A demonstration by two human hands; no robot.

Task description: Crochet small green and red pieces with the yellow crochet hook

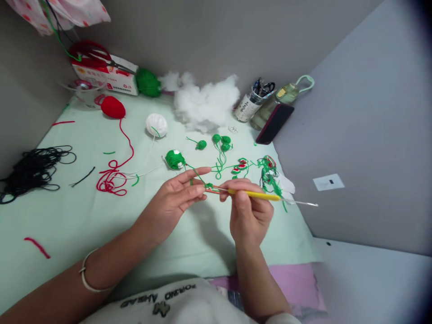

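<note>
My right hand (248, 211) is closed around a yellow-handled crochet hook (259, 195) whose metal end points right. My left hand (178, 193) pinches a tiny green crochet piece (209, 185) at the hook's tip, its index finger stretched out above. A green yarn strand runs from the piece back to a small green yarn ball (174, 159). Both hands hover over the pale green cloth (67, 211).
Small green crocheted balls (221, 140) and red-green pieces (241, 165) lie beyond the hands. Red yarn ball (113, 107), white ball (156, 124), white stuffing (205, 104), black yarn (32, 168), a box (104, 76), a jar (249, 102), bottle (286, 94) and phone (274, 123) line the back.
</note>
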